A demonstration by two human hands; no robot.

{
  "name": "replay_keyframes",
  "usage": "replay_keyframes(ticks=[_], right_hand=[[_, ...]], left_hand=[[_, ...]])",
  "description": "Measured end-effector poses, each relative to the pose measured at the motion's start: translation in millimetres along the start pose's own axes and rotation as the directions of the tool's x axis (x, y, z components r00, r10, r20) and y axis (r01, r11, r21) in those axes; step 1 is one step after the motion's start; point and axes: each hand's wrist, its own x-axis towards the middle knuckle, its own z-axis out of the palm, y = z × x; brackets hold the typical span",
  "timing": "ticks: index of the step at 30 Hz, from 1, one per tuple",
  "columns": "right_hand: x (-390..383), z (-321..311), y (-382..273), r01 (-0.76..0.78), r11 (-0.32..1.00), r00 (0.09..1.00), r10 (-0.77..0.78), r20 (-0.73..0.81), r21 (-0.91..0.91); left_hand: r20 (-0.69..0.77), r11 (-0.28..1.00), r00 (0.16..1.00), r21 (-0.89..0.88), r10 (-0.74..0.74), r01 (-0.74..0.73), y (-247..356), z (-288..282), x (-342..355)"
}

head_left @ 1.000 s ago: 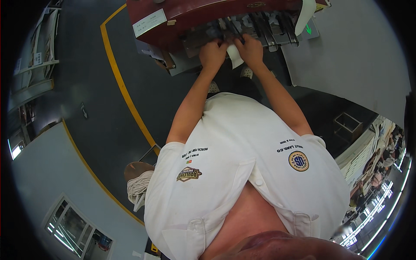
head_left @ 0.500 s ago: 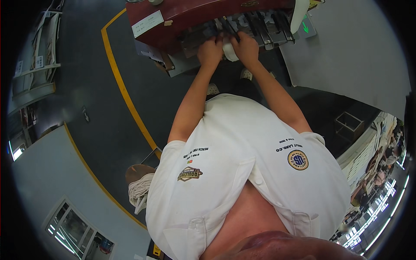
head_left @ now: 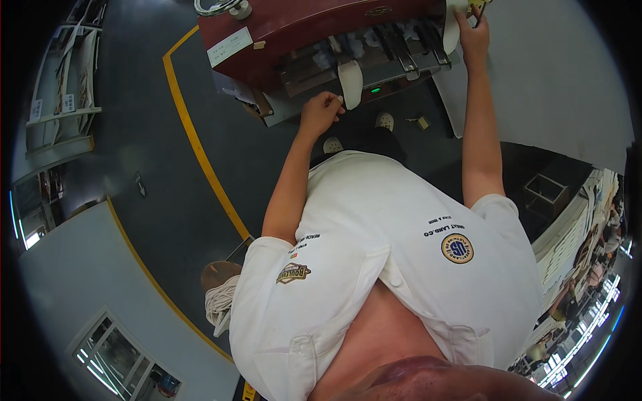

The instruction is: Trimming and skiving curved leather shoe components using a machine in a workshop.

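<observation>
A tongue-shaped white piece, apparently cloth, covers one of the narrow metal arms on the front of a red machine. My left hand is just left of its lower end. Its fingers are loosely bent with a gap between them, and I see nothing held. At the machine's right end, my right hand reaches up to a second white piece hanging there. Its thumb lies against that piece, with the other fingers apart beside a small yellow part.
Bare metal arms stick out right of the covered one. A green light glows under the machine's front edge. A grey surface extends to the right. A wire-handled box and a bundle of white cord are lower down.
Both hands have come off the white piece on the metal arm. My left hand drew back slightly toward me; my right hand moved up and right to the hanging white piece. The green light now shows.
</observation>
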Motion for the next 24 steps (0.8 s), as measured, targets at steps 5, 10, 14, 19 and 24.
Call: replay_keyframes(ticks=[5, 10, 14, 19, 24], right_hand=[[9.6, -9.3, -44.9, -0.376, 0.925, 0.844, 0.320, 0.432, 0.051], [17.6, -33.9, -41.6, -0.301, 0.948, 0.819, 0.202, 0.537, 0.102], [30.8, -104.0, -158.8, -0.632, 0.775, 0.495, 0.437, 0.751, -0.035], [-47.4, -109.9, -116.9, -0.737, 0.542, 0.550, 0.133, 0.824, 0.404], [-128.4, -113.7, -129.7, -0.760, 0.639, 0.224, 0.090, 0.970, 0.117]], left_hand=[[0.038, 0.995, 0.996, -0.063, 0.080, -0.077, 15.3, -4.1, -1.5], [0.063, 0.980, 0.986, -0.134, 0.156, -0.147, 51.1, -6.2, 7.9], [-0.044, 0.944, 0.954, -0.134, 0.298, -0.301, 83.4, -6.4, 13.7], [0.079, 0.799, 0.948, -0.562, 0.308, -0.213, 128.2, 6.7, 28.6], [0.310, 0.443, 0.920, -0.878, 0.239, 0.180, 153.4, 13.1, 25.8]])
